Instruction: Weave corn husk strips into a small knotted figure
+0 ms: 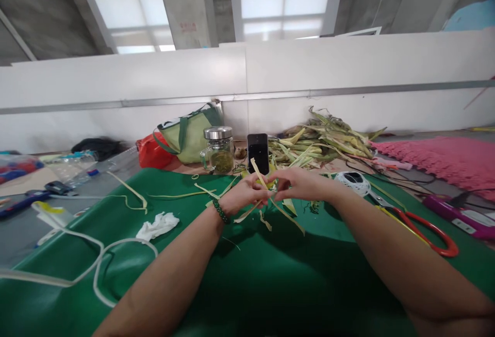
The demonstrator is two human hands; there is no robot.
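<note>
My left hand [247, 192], with a green bead bracelet [219, 210] at its wrist, is closed on pale corn husk strips [288, 217]. The strips cross between my hands, and their ends stick out above and below the fingers. My right hand [297, 183] meets it from the right, thumb and forefinger pinched at the same crossing. Fingers hide the exact spot where the strips join. Below both hands lies a green mat [247, 285]. Just behind them a dark-screened phone [258, 152] stands upright, and loose husk pieces lie around it.
Left of the phone are a lidded glass jar [221, 156] and a green bag [189, 133]. A husk pile [328, 138] lies behind on the right. Red-handled scissors [448, 241] rest beside my right forearm. At left lie a crumpled tissue [158, 226] and a white cable [101, 259].
</note>
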